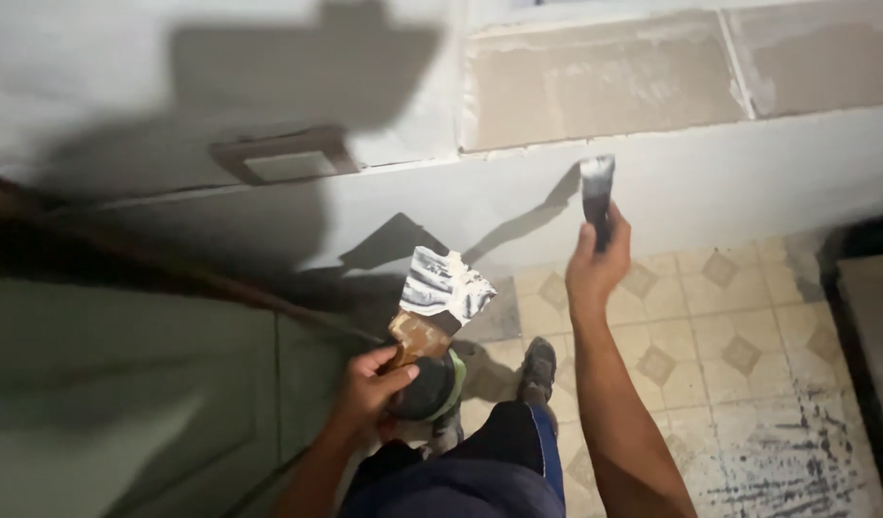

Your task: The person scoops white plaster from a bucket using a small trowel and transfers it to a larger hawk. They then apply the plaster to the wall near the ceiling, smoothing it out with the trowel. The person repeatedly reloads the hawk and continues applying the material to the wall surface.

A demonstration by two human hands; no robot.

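Overhead, two putty knives at a wall.
Right hand [595,264] grips a narrow putty knife [596,187] against the wall [710,182]; left hand [369,384] clasps a broad plaster-laden knife [441,288] plus a dark round tub [427,388], contents hidden.

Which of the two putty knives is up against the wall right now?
The narrow putty knife in the right hand: its blade is raised to the white wall. The wide putty knife in the left hand sits lower, loaded with white filler, away from the wall.

Right hand [595,264] raised, left hand [372,384] low, grips closed.
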